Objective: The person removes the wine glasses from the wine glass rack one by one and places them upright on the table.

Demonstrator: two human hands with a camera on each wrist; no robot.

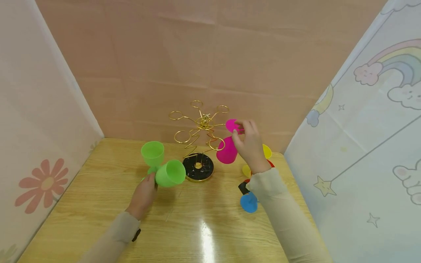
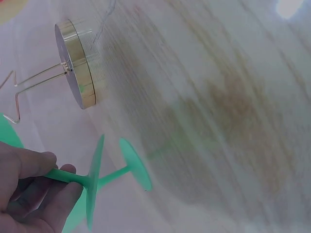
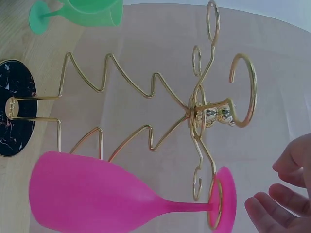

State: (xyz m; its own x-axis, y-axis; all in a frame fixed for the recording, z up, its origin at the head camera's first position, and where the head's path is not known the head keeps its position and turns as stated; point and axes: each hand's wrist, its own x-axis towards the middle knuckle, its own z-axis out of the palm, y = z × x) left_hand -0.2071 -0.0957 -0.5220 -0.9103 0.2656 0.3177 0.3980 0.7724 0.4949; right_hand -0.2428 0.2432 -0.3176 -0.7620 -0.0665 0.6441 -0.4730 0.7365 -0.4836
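My left hand pinches the thin stem of a green plastic goblet, tilted with its mouth facing up. A second green goblet stands just behind it, left of the gold wire rack. By its foot, a pink goblet hangs upside down from one ring on the rack's right side. My right hand is beside that foot, fingers loosely bent; the right wrist view shows a gap between fingertips and goblet.
The rack's round black base stands on the wooden table. Several loops spread from its top. Partly behind the right arm lie a blue goblet, yellow pieces and something red. Fabric walls close in the back and sides.
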